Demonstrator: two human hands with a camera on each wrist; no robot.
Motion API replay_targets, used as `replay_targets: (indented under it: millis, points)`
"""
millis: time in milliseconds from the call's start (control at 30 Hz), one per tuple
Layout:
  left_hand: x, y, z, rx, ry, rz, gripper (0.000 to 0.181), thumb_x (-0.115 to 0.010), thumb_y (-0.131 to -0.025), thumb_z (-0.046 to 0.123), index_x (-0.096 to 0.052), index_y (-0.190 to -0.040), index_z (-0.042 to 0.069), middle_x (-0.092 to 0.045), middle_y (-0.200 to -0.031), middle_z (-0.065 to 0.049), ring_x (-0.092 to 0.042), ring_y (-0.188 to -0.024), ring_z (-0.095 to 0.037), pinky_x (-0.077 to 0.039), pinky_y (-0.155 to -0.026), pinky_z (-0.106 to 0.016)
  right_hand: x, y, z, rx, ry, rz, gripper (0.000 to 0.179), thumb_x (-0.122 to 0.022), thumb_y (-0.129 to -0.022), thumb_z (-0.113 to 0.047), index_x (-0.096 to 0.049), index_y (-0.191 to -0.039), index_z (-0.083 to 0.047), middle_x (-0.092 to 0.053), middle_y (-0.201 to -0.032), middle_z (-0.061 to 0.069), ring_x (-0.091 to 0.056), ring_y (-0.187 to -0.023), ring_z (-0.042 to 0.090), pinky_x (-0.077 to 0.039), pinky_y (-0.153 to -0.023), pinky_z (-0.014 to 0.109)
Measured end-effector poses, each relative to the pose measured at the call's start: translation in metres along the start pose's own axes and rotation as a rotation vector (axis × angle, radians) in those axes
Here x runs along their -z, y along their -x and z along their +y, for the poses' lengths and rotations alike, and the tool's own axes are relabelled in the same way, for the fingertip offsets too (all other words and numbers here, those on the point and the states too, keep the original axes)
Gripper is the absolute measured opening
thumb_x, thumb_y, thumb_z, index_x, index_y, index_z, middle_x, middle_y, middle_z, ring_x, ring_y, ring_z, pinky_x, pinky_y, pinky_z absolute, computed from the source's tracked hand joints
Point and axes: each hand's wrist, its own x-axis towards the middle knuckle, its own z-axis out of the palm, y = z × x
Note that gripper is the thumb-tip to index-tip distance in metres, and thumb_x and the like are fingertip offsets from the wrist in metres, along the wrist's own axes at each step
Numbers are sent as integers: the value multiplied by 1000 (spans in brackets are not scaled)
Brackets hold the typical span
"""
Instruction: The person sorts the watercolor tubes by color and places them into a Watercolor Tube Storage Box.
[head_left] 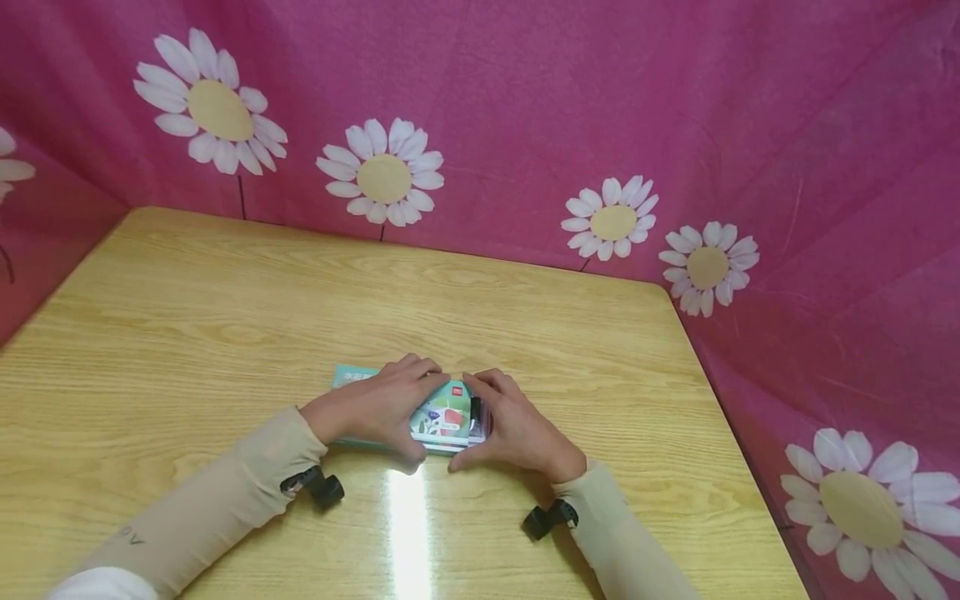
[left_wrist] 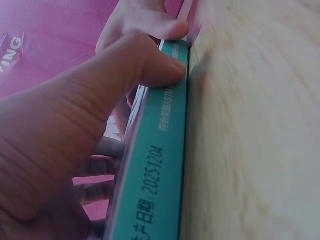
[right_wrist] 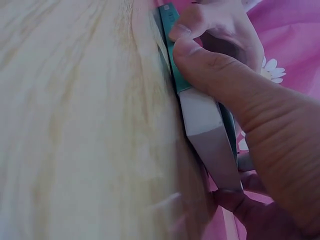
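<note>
A flat teal box with printed flowers, a red label and white lettering lies on the table, its long side toward me. My left hand grips it across the middle from above, thumb on the near side and fingers over the far side. My right hand holds the right end, thumb at the near edge and fingers around the far edge. Dark and clear parts show at that end. In the left wrist view the teal side carries printed characters and numbers. A whitish end piece shows beneath my right hand.
The wood-grain table has a bright light reflection in front of the box. Pink cloth with large white daisies hangs behind and beside the table. Small black cameras are strapped at both wrists, over beige sleeves.
</note>
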Motion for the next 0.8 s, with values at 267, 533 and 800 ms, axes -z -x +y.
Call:
replay_targets:
  millis: [267, 533, 800]
  points:
    - [-2, -6, 4, 6, -11, -5, 105, -79, -66, 46, -44, -155, 4, -50, -149, -6, -43, -130, -20, -43, -110, -42, -2, -2, 1, 17, -1, 12, 113, -94, -68, -52, -40, -159, -11, -46, -145, 2, -52, -122, 14, -50, -110, 38]
    - [-1, -8, 10, -5, -3, -1, 104, -80, -66, 43, -43, -156, 6, -51, -146, -4, -44, -126, -18, -44, -107, -38, -1, 0, 0, 29, -11, 31, 110, -94, -68, -47, -40, -159, -12, -45, -147, 1, -54, -121, 13, -50, -109, 38]
    - [-2, -13, 12, -28, 5, 5, 100, -81, -67, 40, -46, -154, 6, -53, -142, -4, -44, -122, -18, -45, -102, -37, -1, 0, -5, 28, -30, 44, 110, -94, -68, -46, -42, -158, -12, -45, -147, 1, -56, -121, 13, -50, -108, 38]
